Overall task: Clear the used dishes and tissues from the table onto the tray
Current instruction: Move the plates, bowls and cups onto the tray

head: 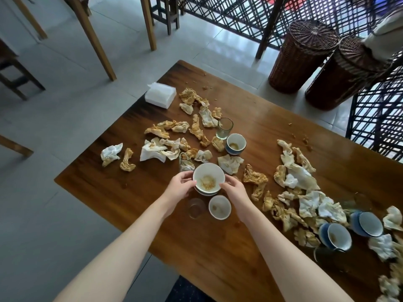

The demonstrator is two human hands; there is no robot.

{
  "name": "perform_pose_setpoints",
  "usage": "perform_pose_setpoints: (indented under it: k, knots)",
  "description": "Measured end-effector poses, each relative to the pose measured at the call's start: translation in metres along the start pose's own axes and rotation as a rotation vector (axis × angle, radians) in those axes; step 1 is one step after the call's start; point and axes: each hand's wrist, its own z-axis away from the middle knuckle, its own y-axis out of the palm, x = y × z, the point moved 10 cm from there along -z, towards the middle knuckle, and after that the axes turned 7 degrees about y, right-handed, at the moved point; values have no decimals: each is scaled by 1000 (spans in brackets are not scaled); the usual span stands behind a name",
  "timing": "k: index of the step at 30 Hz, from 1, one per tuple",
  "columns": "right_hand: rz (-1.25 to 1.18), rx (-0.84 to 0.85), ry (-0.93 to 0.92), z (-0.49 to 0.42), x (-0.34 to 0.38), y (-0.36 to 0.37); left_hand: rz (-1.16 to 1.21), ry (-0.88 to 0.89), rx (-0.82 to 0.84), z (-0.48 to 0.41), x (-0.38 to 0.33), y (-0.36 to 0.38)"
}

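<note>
A white bowl [209, 177] with food residue sits stacked on another bowl near the middle of the wooden table [218, 247]. My left hand [180, 185] grips its left rim and my right hand [234, 189] its right rim. Just in front stand a small white cup [219, 207] and a clear glass [196, 207]. Farther back are a blue-and-white cup [236, 144] and a tall glass [224, 128]. Two blue cups [337, 236] [368, 224] lie tilted at the right. Several crumpled, stained tissues [301, 177] are scattered across the table. No tray is in view.
A white pack of napkins [160, 95] lies at the table's far left corner. Two wicker baskets [302, 55] stand on the floor behind the table, beside a black lattice screen [375, 118]. Wooden chair and table legs [96, 40] stand on the tiled floor at the left.
</note>
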Motion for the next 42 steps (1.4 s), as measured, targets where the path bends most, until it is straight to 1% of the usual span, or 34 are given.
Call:
perform_pose_setpoints:
  k: [3, 6, 10, 15, 20, 25, 29, 34, 37, 42]
  knots:
    - [-22, 1, -12, -1, 2, 1, 12, 18, -8, -3, 1, 0]
    - [-41, 4, -82, 3, 14, -2, -19, 60, -11, -7, -7, 2]
    - [-128, 7, -153, 14, 37, -18, -13, 113, 37, -18, -33, 18]
    - [-246, -54, -206, 34, 47, -70, 18, 183, 153, -18, -72, 70]
    - [-430, -141, -201, 66, 20, -134, 8, 248, 311, -1, -89, 145]
    - [-591, -258, -211, 113, -31, -198, -83, 301, 493, 35, -89, 227]
    - [-615, -381, -246, 165, -82, -252, -108, 370, 598, 88, -78, 295]
    - [-739, -539, -236, 235, -172, -311, -175, 394, 739, 178, -46, 377]
    - [-801, -615, -235, 279, -228, -343, -199, 415, 788, 233, -20, 422]
    - [-867, -683, -232, 344, -319, -390, -240, 367, 868, 315, 33, 487]
